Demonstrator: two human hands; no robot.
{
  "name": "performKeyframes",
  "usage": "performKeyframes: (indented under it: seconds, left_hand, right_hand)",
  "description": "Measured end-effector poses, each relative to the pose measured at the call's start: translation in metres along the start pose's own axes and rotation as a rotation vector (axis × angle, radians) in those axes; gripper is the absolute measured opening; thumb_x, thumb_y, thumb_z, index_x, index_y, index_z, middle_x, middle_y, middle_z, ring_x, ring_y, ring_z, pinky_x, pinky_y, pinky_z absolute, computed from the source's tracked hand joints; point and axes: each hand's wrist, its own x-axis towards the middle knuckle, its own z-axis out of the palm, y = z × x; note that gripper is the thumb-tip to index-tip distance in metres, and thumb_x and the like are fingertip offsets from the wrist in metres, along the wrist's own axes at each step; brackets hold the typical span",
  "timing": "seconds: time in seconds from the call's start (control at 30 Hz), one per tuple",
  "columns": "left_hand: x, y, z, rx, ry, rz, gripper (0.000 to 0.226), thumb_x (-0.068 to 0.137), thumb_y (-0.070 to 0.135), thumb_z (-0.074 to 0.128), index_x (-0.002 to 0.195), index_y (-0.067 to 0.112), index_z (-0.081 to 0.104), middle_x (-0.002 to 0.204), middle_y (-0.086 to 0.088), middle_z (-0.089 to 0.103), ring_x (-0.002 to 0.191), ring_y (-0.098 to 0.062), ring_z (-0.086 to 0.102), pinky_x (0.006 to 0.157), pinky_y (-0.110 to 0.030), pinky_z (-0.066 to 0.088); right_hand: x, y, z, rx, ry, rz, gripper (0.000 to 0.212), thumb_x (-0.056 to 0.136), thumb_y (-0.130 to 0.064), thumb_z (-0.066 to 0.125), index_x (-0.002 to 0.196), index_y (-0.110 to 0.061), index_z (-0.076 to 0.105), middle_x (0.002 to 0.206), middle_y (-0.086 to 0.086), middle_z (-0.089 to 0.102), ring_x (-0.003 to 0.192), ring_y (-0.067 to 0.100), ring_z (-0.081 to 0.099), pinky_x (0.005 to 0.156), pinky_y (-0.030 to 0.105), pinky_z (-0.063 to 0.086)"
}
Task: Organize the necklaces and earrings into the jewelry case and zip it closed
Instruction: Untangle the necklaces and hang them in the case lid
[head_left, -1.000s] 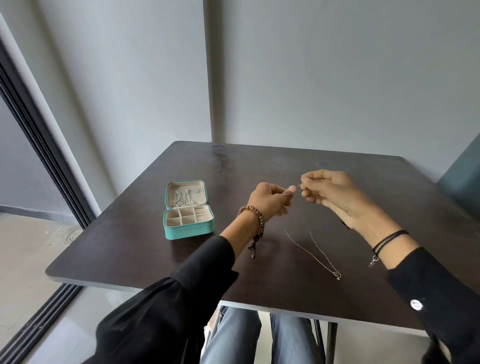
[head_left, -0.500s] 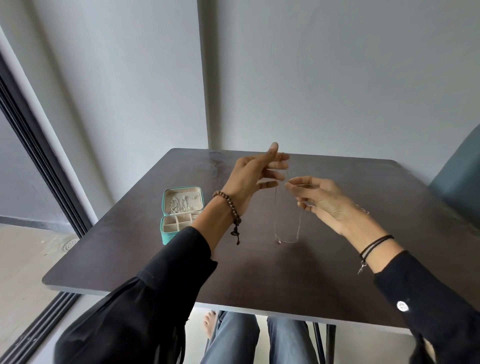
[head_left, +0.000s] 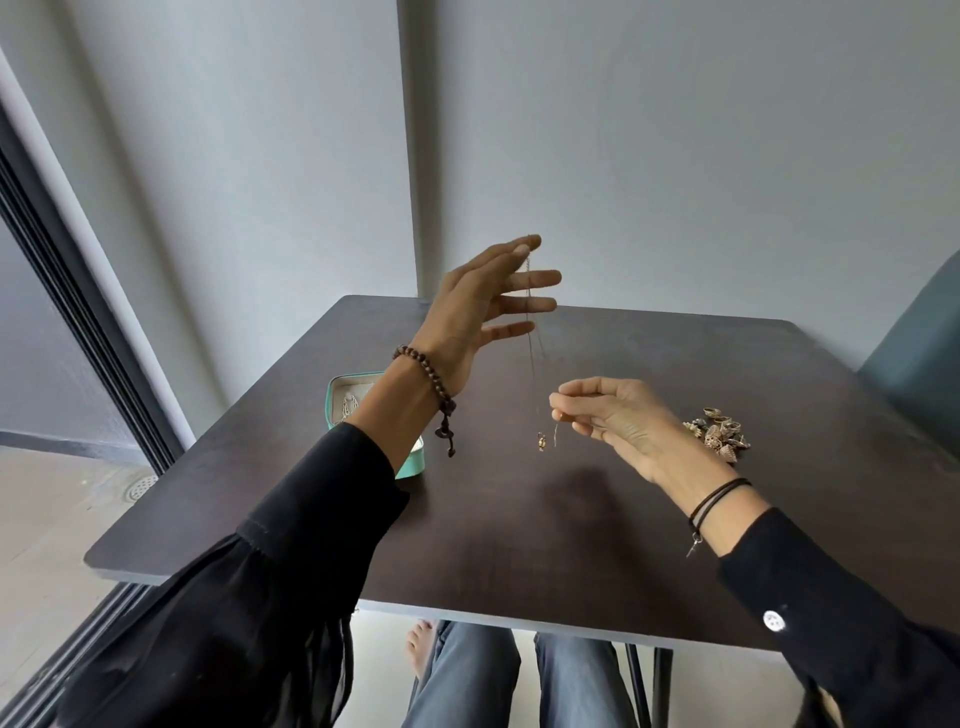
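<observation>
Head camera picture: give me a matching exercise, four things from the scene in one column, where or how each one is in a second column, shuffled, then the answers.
Column one:
1. necklace
2. jewelry case
3. earrings
4. left hand

Column two:
A. open, partly hidden behind the left forearm
B. piled on the table just beyond the right hand
C. raised, pinching a chain's upper end
D. hanging in the air between both hands

Pairs: 1-D, 2-A, 3-B, 4-C.
</observation>
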Motion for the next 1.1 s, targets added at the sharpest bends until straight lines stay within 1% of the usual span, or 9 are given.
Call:
performKeyframes:
  seconds: [0.27, 0.43, 0.57, 0.67, 0.77, 0.87, 0.93, 1.0, 1.1]
  left_hand:
    - [-0.001, -0.011, -0.01, 0.025, 0.036, -0.002, 0.034, 0.102, 0.032, 0.054, 0.135, 0.026, 0.058, 0.113, 0.001, 0.076, 0.103, -0.017, 0.073, 0.091, -0.036, 0.053]
    - [-0.002, -0.026, -0.011, 0.072, 0.058, -0.03, 0.036, 0.102, 0.038, 0.052, 0.135, 0.026, 0.057, 0.111, 0.001, 0.076, 0.101, -0.017, 0.073, 0.098, -0.042, 0.051]
    - [-0.004, -0.035, -0.008, 0.162, 0.054, -0.031, 0.038, 0.103, 0.043, 0.047, 0.137, 0.027, 0.055, 0.11, 0.003, 0.076, 0.097, -0.015, 0.074, 0.102, -0.044, 0.049]
    - [-0.008, -0.037, -0.004, 0.208, 0.038, -0.039, 0.04, 0.103, 0.045, 0.046, 0.138, 0.028, 0.054, 0.109, 0.005, 0.076, 0.094, -0.013, 0.074, 0.101, -0.042, 0.049]
    - [-0.011, -0.039, 0.0, 0.243, 0.008, -0.039, 0.04, 0.104, 0.045, 0.043, 0.138, 0.028, 0.055, 0.099, 0.002, 0.076, 0.086, -0.017, 0.075, 0.097, -0.041, 0.05]
    - [-0.013, -0.04, 0.002, 0.276, 0.01, -0.041, 0.037, 0.105, 0.046, 0.041, 0.126, 0.025, 0.064, 0.076, -0.001, 0.067, 0.066, -0.017, 0.069, 0.089, -0.039, 0.052]
    - [-0.012, -0.04, 0.003, 0.289, 0.024, -0.063, 0.042, 0.105, 0.047, 0.04, 0.109, 0.019, 0.071, 0.066, 0.0, 0.058, 0.056, -0.013, 0.058, 0.074, -0.029, 0.053]
    - [-0.013, -0.039, 0.004, 0.332, 0.017, -0.104, 0.053, 0.105, 0.049, 0.037, 0.091, 0.013, 0.074, 0.058, 0.003, 0.049, 0.051, -0.01, 0.049, 0.06, -0.019, 0.049]
    - [-0.013, -0.037, 0.007, 0.359, 0.002, -0.138, 0.063, 0.106, 0.05, 0.033, 0.079, 0.009, 0.072, 0.056, 0.003, 0.043, 0.051, -0.011, 0.044, 0.058, -0.019, 0.045]
  right_hand:
    - [-0.009, -0.001, 0.007, -0.063, 0.07, -0.041, 0.025, 0.078, -0.014, 0.086, 0.101, -0.006, 0.078, 0.099, 0.014, 0.079, 0.088, 0.018, 0.074, 0.099, 0.038, 0.053]
    - [-0.01, -0.022, 0.016, -0.162, 0.053, -0.189, 0.018, 0.078, -0.017, 0.086, 0.094, -0.013, 0.079, 0.093, 0.005, 0.08, 0.086, 0.012, 0.074, 0.086, 0.025, 0.051]
    - [-0.011, -0.039, 0.018, -0.2, 0.036, -0.3, 0.018, 0.08, -0.016, 0.085, 0.097, -0.011, 0.078, 0.092, 0.006, 0.08, 0.092, 0.017, 0.076, 0.098, 0.026, 0.052]
    - [-0.016, -0.051, 0.02, -0.217, 0.002, -0.366, 0.021, 0.084, -0.014, 0.081, 0.103, -0.007, 0.076, 0.091, 0.01, 0.079, 0.085, 0.014, 0.077, 0.087, 0.02, 0.056]
    - [-0.02, -0.057, 0.02, -0.235, 0.006, -0.414, 0.021, 0.086, -0.013, 0.08, 0.105, -0.007, 0.075, 0.092, 0.012, 0.078, 0.086, 0.017, 0.076, 0.084, 0.023, 0.06]
    - [-0.02, -0.058, 0.019, -0.21, 0.014, -0.432, 0.019, 0.087, -0.011, 0.079, 0.105, -0.006, 0.075, 0.095, 0.014, 0.078, 0.083, 0.018, 0.075, 0.085, 0.027, 0.059]
    - [-0.02, -0.057, 0.019, -0.207, 0.027, -0.436, 0.02, 0.086, -0.012, 0.08, 0.105, -0.007, 0.075, 0.096, 0.013, 0.078, 0.082, 0.016, 0.074, 0.085, 0.027, 0.059]
    - [-0.02, -0.056, 0.019, -0.207, 0.047, -0.437, 0.02, 0.086, -0.015, 0.08, 0.104, -0.008, 0.075, 0.095, 0.01, 0.078, 0.081, 0.013, 0.073, 0.083, 0.024, 0.058]
    - [-0.018, -0.052, 0.018, -0.195, 0.067, -0.421, 0.019, 0.086, -0.018, 0.081, 0.103, -0.011, 0.076, 0.095, 0.007, 0.078, 0.083, 0.011, 0.071, 0.081, 0.023, 0.055]
